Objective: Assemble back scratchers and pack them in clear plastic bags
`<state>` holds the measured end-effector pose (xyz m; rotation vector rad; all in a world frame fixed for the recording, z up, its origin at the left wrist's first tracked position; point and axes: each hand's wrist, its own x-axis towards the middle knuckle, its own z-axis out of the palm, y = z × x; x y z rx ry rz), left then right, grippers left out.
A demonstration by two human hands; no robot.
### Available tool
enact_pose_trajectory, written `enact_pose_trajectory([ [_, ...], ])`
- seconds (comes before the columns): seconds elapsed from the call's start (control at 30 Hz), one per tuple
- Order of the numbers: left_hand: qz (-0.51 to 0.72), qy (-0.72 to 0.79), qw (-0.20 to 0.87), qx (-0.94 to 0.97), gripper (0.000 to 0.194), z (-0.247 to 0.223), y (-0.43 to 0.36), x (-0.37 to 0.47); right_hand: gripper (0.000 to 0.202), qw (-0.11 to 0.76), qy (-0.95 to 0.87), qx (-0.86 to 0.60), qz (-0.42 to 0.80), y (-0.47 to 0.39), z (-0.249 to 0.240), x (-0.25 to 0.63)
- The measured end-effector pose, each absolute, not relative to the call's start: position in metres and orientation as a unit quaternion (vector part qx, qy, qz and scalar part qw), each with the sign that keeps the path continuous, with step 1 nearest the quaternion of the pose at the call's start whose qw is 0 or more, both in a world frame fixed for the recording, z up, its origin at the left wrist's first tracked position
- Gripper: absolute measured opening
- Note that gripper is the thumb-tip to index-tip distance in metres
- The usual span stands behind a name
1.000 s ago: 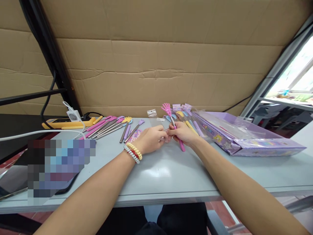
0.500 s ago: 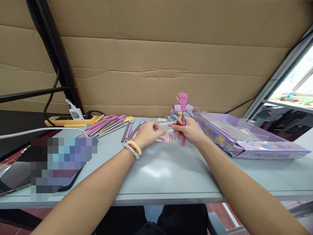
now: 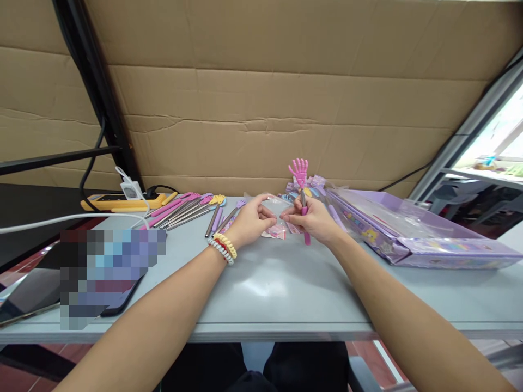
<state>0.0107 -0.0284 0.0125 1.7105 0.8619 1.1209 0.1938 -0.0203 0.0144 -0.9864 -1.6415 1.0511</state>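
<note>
My right hand [image 3: 316, 219] is closed around the pink handle of a back scratcher [image 3: 300, 173], whose small hand-shaped head points up. A clear plastic bag [image 3: 275, 204] spans the gap between my hands. My left hand [image 3: 250, 220], with beaded bands on the wrist, pinches the bag's left side. The right fingertips touch its other side. Beneath lie pink printed cards [image 3: 277, 231], partly covered by the bag and fingers. Left of my left hand, a purple-headed back scratcher [image 3: 229, 216] lies on the table.
Several more back scratchers [image 3: 183, 209] lie fanned out at the back left. Nearby are a yellow power strip [image 3: 122, 202] with cables and a blurred-out phone-like object [image 3: 118, 310]. A purple display box [image 3: 445, 255] stands at right on the grey table [image 3: 278, 305], before a cardboard wall [image 3: 286, 98].
The plastic bag has opened out between my hands, with my left fingers now more curled at its edge. The pink back scratcher's head has tilted slightly left and down.
</note>
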Motion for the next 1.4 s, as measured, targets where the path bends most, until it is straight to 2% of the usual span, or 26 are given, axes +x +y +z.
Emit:
enact_pose_trajectory([
  [0.1,0.445,0.337,0.476,0.68,0.052,0.014,-0.029,0.01,0.054,0.456,-0.676,-0.402,0.417,-0.021,0.015,0.194],
  [0.23,0.412,0.328,0.546,0.651,0.033,0.014,-0.026,0.01,0.053,0.436,-0.69,-0.395,0.422,-0.024,0.017,0.194],
  [0.33,0.411,0.323,0.588,0.618,0.033,0.012,-0.022,0.011,0.054,0.414,-0.702,-0.399,0.42,-0.025,0.017,0.193],
  [0.43,0.445,0.336,0.581,0.594,0.028,0.01,-0.018,0.011,0.052,0.396,-0.717,-0.42,0.39,-0.024,0.016,0.193],
  [0.63,0.588,0.292,0.557,0.508,0.027,0.019,-0.012,0.002,0.042,0.33,-0.784,-0.474,0.226,-0.024,0.016,0.191],
  [0.77,0.633,0.262,0.576,0.446,0.023,0.025,-0.012,-0.006,0.042,0.288,-0.793,-0.504,0.183,-0.026,0.017,0.191],
  [1.0,0.64,0.236,0.58,0.445,0.028,0.029,-0.015,-0.008,0.048,0.267,-0.787,-0.525,0.183,-0.023,0.016,0.193],
  [1.23,0.63,0.238,0.578,0.461,0.021,0.027,-0.015,-0.008,0.046,0.271,-0.783,-0.528,0.186,-0.024,0.016,0.193],
  [1.4,0.61,0.235,0.574,0.494,0.025,0.023,-0.016,-0.004,0.044,0.272,-0.783,-0.534,0.165,-0.024,0.017,0.193],
])
